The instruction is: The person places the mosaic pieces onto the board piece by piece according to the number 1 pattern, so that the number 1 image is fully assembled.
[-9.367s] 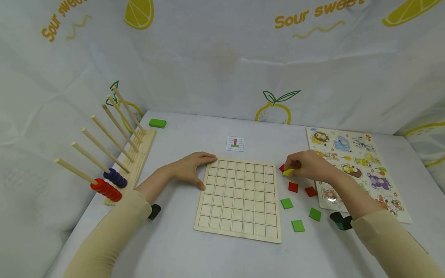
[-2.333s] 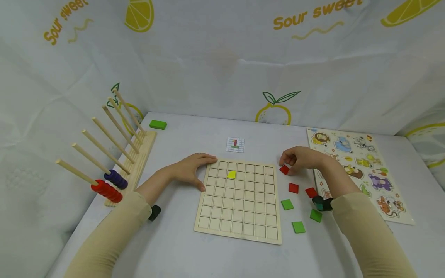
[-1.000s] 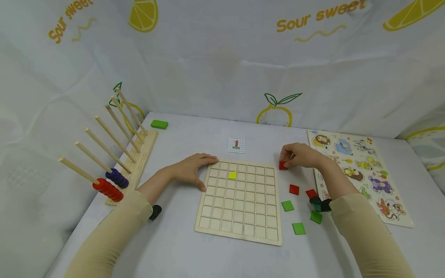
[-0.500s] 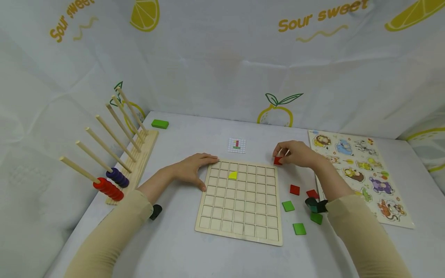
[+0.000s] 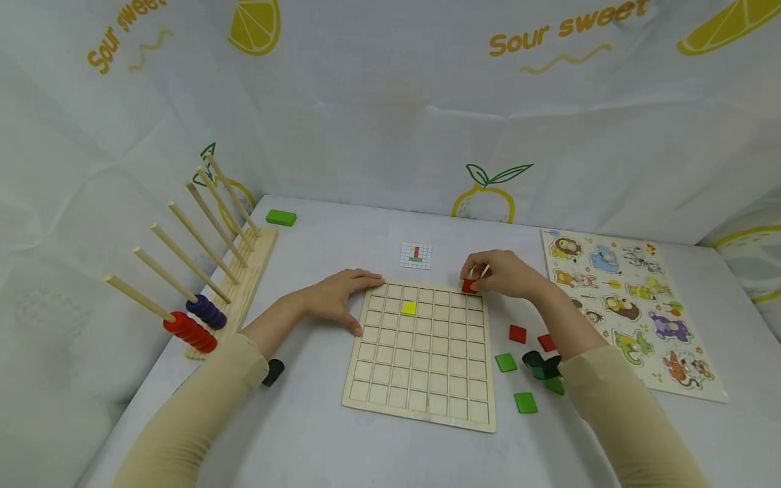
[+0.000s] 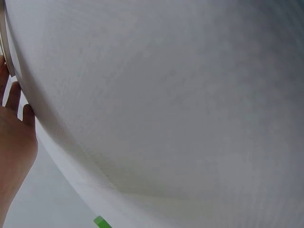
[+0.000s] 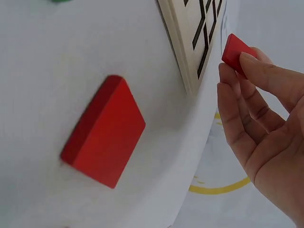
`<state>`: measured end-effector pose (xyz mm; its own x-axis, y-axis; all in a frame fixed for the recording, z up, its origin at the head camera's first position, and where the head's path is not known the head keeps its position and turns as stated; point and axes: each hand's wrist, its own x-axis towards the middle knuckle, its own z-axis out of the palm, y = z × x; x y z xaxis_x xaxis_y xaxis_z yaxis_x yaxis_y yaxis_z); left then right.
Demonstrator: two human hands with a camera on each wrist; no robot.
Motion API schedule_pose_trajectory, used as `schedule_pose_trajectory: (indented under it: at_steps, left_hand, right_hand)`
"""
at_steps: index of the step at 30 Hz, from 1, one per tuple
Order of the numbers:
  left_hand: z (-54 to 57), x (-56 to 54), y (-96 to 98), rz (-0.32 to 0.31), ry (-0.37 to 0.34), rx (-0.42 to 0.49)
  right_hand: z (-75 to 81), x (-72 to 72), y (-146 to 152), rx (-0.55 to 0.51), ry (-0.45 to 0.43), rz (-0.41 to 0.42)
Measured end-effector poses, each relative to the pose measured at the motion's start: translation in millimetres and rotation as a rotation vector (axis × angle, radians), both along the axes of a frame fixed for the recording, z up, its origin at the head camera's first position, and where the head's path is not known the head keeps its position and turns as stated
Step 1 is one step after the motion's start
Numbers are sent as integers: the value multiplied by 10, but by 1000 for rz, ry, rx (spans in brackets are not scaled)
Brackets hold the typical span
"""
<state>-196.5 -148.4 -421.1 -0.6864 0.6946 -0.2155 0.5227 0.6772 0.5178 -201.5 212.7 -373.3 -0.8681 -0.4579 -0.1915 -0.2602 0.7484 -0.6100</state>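
Observation:
My right hand (image 5: 497,273) pinches a red square tile (image 5: 468,285) between thumb and fingers, over the top right corner of a wooden grid board (image 5: 417,421). In the right wrist view the same red tile (image 7: 236,53) shows tilted at the fingertips. A yellow tile (image 5: 409,308), rounded at one corner, sits in a cell of the board's second row. My left hand (image 5: 335,296) rests with spread fingers at the board's top left corner and left edge. In the left wrist view the left hand (image 6: 16,128) touches the board's edge (image 6: 5,45).
Right of the board lie loose red tiles (image 5: 517,333) and green tiles (image 5: 525,402). A small pattern card (image 5: 416,256) is behind the board. An animal puzzle (image 5: 634,308) lies at right. At left stand a peg abacus (image 5: 244,271) and a green block (image 5: 281,217).
The yellow tile went from my right hand into the board. The right hand then picked up a red tile and moved it left over the board's corner. The left hand stayed put.

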Motion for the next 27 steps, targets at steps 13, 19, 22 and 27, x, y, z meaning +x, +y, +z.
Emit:
schedule_pose_trajectory:
  at_steps: [13,19,22,27]
  left_hand:
    - [32,16,8,6,-13,-8]
    - [44,22,8,6,-13,-11]
    - [36,14,8,4,-3,-10]
    - [39,16,9,4,-5,-7]
  right_hand:
    - [-55,69,-243,-106,-6,47]
    - [-84,65,-340,-145,-25,84]
    - [-85,62,-385,-147,-22,102]
    - [-73,66,-452,-138,-18,118]
